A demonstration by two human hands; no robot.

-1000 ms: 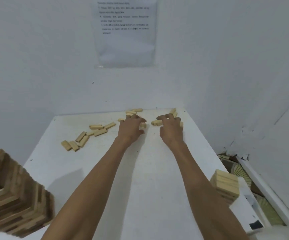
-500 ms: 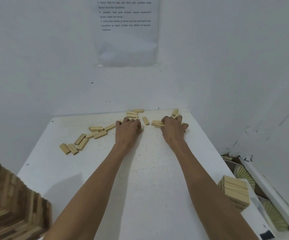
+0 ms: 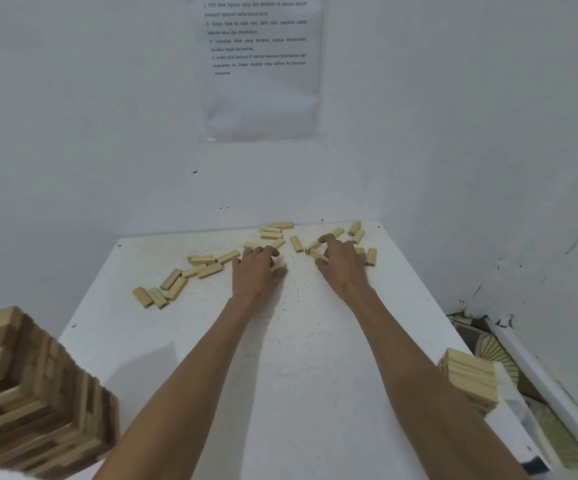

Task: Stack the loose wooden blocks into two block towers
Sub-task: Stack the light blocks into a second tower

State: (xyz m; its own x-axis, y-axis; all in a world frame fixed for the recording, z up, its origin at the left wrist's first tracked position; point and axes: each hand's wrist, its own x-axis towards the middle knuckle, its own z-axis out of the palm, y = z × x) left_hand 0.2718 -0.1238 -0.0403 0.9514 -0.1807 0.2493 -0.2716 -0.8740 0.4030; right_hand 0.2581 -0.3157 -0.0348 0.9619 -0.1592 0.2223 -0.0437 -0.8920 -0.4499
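Pale wooden rectangular loose blocks (image 3: 207,270) lie scattered at white table (image 3: 291,375) far edge. Left hand (image 3: 258,271) pinches one block; right hand (image 3: 341,268) curled over blocks, hold unclear. Risk: sweeping knocks blocks off edge.

Single head-worn wide-angle view, looking forward and down over white table (image 3: 280,375), facing wall corner

Both arms outstretched, left hand (image 3: 258,271) palm-down, fingers curled, right hand (image 3: 341,263) fingertips pinching
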